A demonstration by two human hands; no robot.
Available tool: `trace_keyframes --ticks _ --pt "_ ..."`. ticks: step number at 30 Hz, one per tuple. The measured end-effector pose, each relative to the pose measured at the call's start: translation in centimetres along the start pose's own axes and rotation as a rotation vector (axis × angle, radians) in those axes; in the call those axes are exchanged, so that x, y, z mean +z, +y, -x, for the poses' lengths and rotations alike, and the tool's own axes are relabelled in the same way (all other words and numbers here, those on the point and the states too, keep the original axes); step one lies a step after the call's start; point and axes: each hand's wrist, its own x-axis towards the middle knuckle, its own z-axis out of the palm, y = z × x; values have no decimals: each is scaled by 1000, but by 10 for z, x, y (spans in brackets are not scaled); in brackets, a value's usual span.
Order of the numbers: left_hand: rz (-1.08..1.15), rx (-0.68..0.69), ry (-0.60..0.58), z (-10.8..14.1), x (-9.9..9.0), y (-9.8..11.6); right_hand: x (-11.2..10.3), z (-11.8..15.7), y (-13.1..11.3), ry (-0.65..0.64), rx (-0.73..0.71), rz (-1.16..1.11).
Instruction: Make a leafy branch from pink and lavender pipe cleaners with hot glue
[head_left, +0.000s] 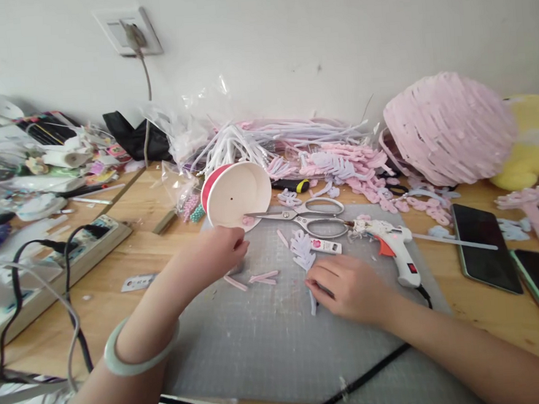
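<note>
My left hand [229,245] is curled closed just in front of a white paper bowl [241,195] with a red outside; whatever its fingers hold is hidden. My right hand [347,286] rests on the grey cutting mat [243,351], thumb and fingers closed on the lower part of a lavender pipe-cleaner sprig [302,249]. A short lavender stem end shows below the fingers. Scissors [298,215] lie slightly spread beyond both hands, their tips at the bowl. Short pink pipe-cleaner pieces [263,278] are scattered between the hands.
A white glue gun [395,242] lies right of my right hand, its black cord [373,367] crossing the mat. Two phones [485,248] are at the right. Behind lie pipe cleaners [233,146] and a big pink ball [451,128]. A power strip [92,251] stands left.
</note>
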Motion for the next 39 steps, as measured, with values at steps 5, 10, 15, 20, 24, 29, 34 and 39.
trace_keyframes --ticks 5,10,15,20,24,29,34,39 --pt "-151 59 230 -10 11 13 1 1 -2 -25 -9 -5" --pt "-167 371 423 -16 38 28 -2 1 -6 -33 -20 -15" --pt "-102 708 676 -15 49 30 3 4 -7 -52 -55 10" --pt "-70 836 782 -15 51 29 8 7 -8 -72 -60 31" --pt "-35 910 848 -15 50 28 8 8 -9 -76 -59 31" --pt "5 1016 966 -10 48 29 8 9 -9 -86 -58 47" --pt "-5 1104 1005 -7 46 34 10 9 -8 -102 -85 42" --pt "-23 1080 963 -8 47 35 11 10 -7 -139 -87 53"
